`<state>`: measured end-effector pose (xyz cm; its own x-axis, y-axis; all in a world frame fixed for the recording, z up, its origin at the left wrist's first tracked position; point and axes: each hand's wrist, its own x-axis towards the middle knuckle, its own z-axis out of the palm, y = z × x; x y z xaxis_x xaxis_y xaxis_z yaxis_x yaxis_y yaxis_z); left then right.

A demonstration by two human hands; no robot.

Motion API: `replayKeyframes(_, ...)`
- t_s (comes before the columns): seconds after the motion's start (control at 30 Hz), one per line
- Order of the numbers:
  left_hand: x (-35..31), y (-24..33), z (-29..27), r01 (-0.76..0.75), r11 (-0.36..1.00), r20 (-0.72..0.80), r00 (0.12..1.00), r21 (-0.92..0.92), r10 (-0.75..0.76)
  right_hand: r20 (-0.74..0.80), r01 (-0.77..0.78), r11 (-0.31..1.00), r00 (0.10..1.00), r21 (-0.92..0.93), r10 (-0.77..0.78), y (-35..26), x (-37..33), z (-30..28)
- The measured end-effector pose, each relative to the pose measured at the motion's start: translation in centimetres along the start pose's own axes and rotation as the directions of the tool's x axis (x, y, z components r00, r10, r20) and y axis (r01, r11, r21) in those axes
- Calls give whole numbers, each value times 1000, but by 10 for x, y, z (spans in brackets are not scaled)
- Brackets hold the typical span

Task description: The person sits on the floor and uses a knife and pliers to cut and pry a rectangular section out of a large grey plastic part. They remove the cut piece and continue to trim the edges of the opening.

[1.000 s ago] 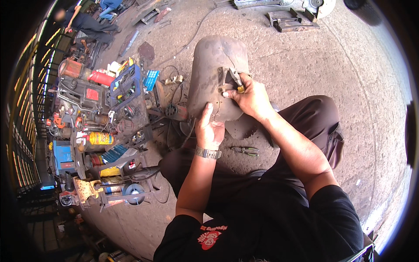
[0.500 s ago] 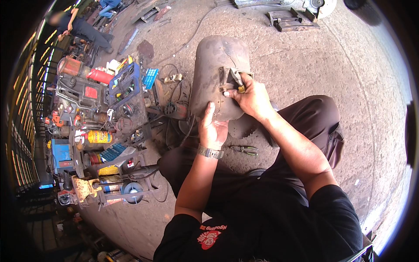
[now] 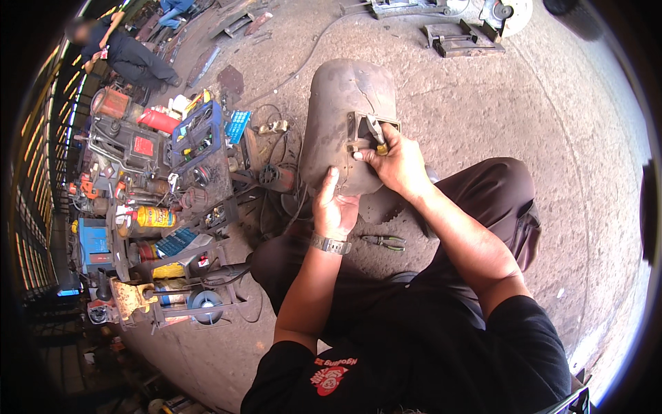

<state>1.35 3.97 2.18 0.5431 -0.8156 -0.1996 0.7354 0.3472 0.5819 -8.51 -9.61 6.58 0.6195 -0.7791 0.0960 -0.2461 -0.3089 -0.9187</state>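
A worn grey welding mask (image 3: 332, 103) with a cracked shell stands above my lap, its rectangular window frame (image 3: 356, 131) facing up toward me. My left hand (image 3: 336, 209) grips the mask's lower edge, thumb on the outside and fingers underneath. At the window, my right hand (image 3: 401, 167) is closed round yellow-handled pliers (image 3: 374, 127), whose metal jaws point up and to the left inside the frame. What the jaws touch is too small to tell. A second pair of pliers (image 3: 385, 242), with green and black handles, lies on the floor between my legs.
At left a cluttered bench (image 3: 224, 176) carries a blue tool case (image 3: 196, 134), a yellow bottle (image 3: 156, 216) and several tools. An angle grinder (image 3: 277, 178) and cables lie beside it. Far right sits a metal frame (image 3: 463, 39). A person (image 3: 131, 55) stands at the far left.
The mask and both my hands sit slightly lower in the picture, as does the floor around them. My grip looks the same. The person at the far left has shifted their arms.
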Motion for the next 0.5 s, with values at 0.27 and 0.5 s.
replayKeyframes(0.27, 0, 1, 0, -16, 1000, -19, 1000, 0, 16, -21, 22, 999, 1000, 32, -21, 15, 1, 8)
replayKeyframes(0.5, 3, 2, -4, -66, 998, 7, 998, 13, 65, -53, 55, 995, 997, 78, -51, 17, -2, 11)
